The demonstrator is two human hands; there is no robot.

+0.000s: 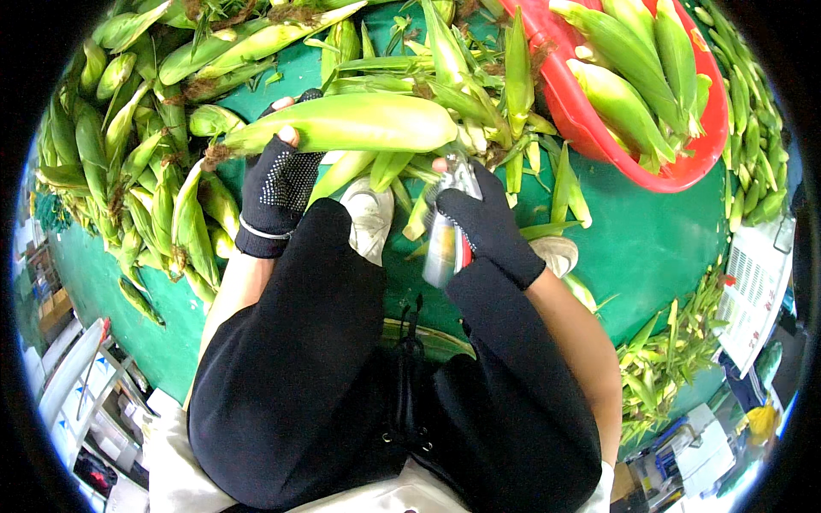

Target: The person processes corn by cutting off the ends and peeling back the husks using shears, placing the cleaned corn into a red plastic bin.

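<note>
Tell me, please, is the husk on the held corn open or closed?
Closed where visible: the corn ear in the left hand shows smooth green husk, no kernels.

Tool (440, 248) in right hand (483, 218) smears with blur; grey, some red at one side, kind unclear. Most of that hand's fingers (440, 164) out of sight. Left hand (275, 188) partly hidden by the long corn ear (368, 124). Left shoe (369, 222) goes behind the knee (325, 224); right shoe (558, 252) mostly covered. Top edge cuts red basin (720, 120) and corn heap (107, 137). Lower-left clutter (107, 402) too small to sort.
</note>
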